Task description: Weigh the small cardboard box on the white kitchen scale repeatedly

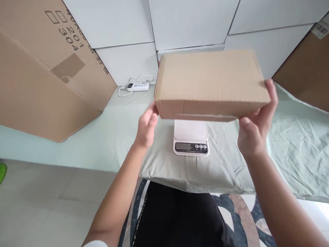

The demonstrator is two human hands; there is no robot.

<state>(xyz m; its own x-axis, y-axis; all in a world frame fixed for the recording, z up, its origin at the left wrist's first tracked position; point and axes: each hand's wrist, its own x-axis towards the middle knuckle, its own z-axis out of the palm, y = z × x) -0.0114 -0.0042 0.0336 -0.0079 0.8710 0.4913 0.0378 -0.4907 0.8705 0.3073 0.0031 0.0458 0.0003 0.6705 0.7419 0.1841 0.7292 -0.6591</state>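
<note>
- Standing at 9 to 10 o'clock, read from the digital scale point(191, 139): a large printed carton point(33, 99), marked "201" and "304".
- Between 10 and 11 o'clock: a white device point(138, 86) with a looped white cable point(122, 90), resting on the pale green cloth point(115, 137) near white panels point(125, 61).
- Between 9 and 10 o'clock, close in: the left hand point(147, 127), thumb and fingers gripping the brown box point(210, 75) at its near left corner; some fingertips are hidden.
- At centre: the scale, upright on the cloth, grey display and three round buttons facing 6 o'clock.
- At 12 to 1 o'clock: the brown box, raised between both hands and covering the scale's rear part from view. Clearance above the scale cannot be determined.
- Near 3 o'clock: the right hand point(255, 127), clasping the box's right end, thumb at the lower edge.
- At 2 o'clock, farther out: another carton point(305, 68) bearing a barcode label point(320, 30).
</note>
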